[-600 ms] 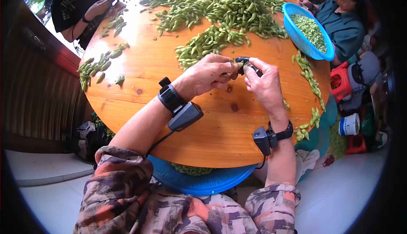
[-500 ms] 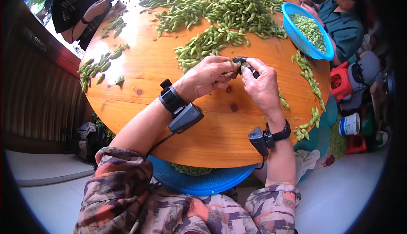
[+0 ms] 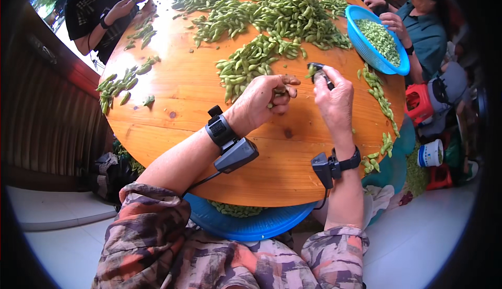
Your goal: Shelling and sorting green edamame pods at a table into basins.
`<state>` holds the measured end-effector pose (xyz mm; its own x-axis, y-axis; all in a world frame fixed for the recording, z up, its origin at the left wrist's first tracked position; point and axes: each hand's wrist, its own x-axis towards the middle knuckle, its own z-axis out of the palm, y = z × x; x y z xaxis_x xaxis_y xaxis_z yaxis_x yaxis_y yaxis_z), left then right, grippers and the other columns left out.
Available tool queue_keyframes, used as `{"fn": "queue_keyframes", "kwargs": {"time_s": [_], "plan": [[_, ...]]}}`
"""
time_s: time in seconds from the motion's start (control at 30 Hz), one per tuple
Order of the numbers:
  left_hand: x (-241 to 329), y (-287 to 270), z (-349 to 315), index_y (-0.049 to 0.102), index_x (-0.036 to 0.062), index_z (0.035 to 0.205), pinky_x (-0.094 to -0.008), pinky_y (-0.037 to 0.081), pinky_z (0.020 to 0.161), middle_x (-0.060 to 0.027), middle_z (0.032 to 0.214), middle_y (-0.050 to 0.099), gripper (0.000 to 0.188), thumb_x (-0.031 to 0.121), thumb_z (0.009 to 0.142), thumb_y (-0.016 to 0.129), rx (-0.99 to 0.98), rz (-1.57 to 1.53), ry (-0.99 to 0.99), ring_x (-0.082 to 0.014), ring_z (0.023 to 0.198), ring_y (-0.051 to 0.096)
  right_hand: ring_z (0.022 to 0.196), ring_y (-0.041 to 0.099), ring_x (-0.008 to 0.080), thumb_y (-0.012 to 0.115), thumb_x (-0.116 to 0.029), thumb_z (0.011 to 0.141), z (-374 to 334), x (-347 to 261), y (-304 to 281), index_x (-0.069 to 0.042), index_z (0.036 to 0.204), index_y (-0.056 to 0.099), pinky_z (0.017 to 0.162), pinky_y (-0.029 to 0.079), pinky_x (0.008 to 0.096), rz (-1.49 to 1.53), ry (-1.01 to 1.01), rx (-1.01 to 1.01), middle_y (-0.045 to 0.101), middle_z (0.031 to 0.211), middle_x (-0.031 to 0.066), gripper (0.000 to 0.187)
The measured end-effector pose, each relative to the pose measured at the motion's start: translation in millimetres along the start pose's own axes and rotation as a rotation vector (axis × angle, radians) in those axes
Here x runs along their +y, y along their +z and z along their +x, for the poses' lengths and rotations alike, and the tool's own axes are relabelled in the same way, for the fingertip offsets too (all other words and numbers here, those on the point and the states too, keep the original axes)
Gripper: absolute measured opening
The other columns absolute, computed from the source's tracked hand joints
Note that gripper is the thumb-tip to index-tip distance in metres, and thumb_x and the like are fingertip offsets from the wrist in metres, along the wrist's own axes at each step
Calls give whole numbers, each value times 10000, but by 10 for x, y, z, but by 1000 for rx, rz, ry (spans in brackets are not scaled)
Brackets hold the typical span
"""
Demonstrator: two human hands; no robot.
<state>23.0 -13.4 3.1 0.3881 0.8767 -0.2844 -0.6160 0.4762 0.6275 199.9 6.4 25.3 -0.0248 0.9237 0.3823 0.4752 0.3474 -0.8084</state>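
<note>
My left hand [image 3: 261, 99] is over the table just in front of the near pod pile [image 3: 246, 68]. Its lower fingers curl in around bits of green bean, mostly hidden in the palm, while the thumb and forefinger stick out. A short gap to the right, my right hand [image 3: 334, 98] grips a small black tool [image 3: 328, 82], whose exact kind I cannot make out. A green pod or piece of one [image 3: 312, 71] shows at the tool's far end. A blue basin [image 3: 251, 231] with green beans [image 3: 238, 209] sits under the table edge at my lap.
The round wooden table [image 3: 209, 158] bears a large heap of green soybean pods [image 3: 293, 6] at its far side. A blue basket [image 3: 366, 46] of shelled beans is at the right rim. Loose pods [image 3: 379, 93] line the right edge. Two people [image 3: 426, 35] work across from me, left and right.
My hands have parted: the left has turned with its fingers curling inward, and the right has shifted slightly right with the black tool. The person at right has brought a hand to the basket.
</note>
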Motion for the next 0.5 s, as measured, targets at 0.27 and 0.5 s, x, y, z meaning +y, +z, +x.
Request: {"fn": "queue_keyframes", "kwargs": {"time_s": [0.27, 0.5], "plan": [[-83, 262, -849, 653, -21, 1054, -248, 490, 605, -76, 856, 696, 381, 282, 1026, 424, -590, 715, -377, -113, 693, 638, 784, 656, 402, 551, -20, 826, 106, 261, -291, 82, 1004, 688, 741, 532, 449, -631, -148, -60, 651, 826, 296, 246], [348, 340, -354, 683, 1, 1044, -320, 539, 831, -65, 903, 752, 248, 63, 913, 482, -801, 1250, 182, -186, 878, 701, 835, 650, 408, 562, -31, 844, 89, 204, -250, 81, 1008, 686, 759, 531, 447, -582, -134, -11, 651, 876, 289, 233]]}}
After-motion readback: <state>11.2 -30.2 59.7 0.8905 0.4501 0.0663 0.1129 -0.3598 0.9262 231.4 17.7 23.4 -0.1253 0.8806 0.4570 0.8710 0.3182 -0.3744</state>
